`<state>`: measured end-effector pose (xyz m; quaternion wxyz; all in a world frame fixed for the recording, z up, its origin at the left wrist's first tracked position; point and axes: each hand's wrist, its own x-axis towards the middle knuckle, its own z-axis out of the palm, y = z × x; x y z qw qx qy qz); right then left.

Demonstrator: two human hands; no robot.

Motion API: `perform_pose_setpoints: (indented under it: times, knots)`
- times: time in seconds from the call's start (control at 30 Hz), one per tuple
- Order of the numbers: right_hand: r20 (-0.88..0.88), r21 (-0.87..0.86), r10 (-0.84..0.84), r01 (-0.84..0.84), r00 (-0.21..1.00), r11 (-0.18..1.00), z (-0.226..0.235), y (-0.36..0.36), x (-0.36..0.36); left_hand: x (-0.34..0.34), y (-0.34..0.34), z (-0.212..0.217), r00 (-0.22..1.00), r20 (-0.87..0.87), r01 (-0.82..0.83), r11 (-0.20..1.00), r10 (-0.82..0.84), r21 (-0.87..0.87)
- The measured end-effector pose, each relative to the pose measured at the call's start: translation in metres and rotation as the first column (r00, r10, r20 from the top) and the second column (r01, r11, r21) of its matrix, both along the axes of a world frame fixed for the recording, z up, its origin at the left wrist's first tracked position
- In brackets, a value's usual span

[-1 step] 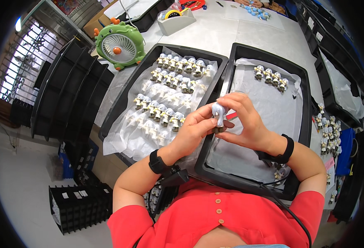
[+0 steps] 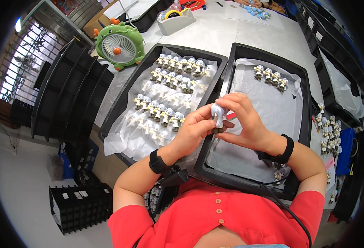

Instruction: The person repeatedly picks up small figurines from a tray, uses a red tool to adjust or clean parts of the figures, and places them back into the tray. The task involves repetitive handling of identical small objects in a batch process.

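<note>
Both my hands hold one small figurine (image 2: 218,115) with a pale grey-blue head, above the gap between two black trays. My left hand (image 2: 194,132) pinches it from the left and my right hand (image 2: 244,122) wraps it from the right. The left tray (image 2: 120,111) is lined with a white sheet and carries rows of several matching figurines (image 2: 169,82). The right tray (image 2: 306,107) has a white sheet too, with a short row of figurines (image 2: 271,76) at its far end. Each wrist wears a black band.
A green desk fan (image 2: 117,45) stands beyond the left tray, and a tape dispenser (image 2: 175,20) behind it. Empty black trays (image 2: 66,95) are stacked at the left, with a black crate (image 2: 78,206) on the floor. More figurines (image 2: 326,128) lie at the right.
</note>
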<state>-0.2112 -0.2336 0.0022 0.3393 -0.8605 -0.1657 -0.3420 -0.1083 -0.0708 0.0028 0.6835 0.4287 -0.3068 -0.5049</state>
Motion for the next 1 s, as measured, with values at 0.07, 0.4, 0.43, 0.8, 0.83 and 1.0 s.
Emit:
perform_pose_setpoints:
  times: [0.07,0.4,0.43,0.8,0.83,1.0]
  knots:
    - [0.008,-0.033,-0.003,0.004,1.0,0.999,0.003,0.0,0.0,0.002,0.0,-0.001,0.999,-0.02,0.047,0.998,-0.048,-0.046]
    - [-0.078,0.082,0.026,-0.02,0.997,0.996,-0.003,0.008,-0.001,-0.007,0.0,0.004,0.984,-0.16,0.084,0.996,-0.079,0.023]
    - [-0.084,0.09,0.032,-0.024,0.996,0.996,-0.003,0.008,-0.001,-0.006,0.0,0.003,0.976,-0.201,0.089,0.996,-0.086,0.004]
    - [-0.069,0.06,0.032,-0.028,0.997,0.998,-0.006,0.004,0.001,-0.007,0.001,0.003,0.998,-0.032,0.06,0.998,-0.06,0.021]
    - [-0.065,0.059,0.033,-0.03,0.997,0.998,-0.006,0.004,0.001,-0.005,0.001,0.0,0.998,0.007,0.061,0.998,-0.061,0.021]
    - [-0.043,0.053,0.034,-0.032,0.998,0.998,-0.007,0.004,0.002,-0.005,0.002,0.001,0.995,0.066,0.072,0.997,-0.072,0.008]
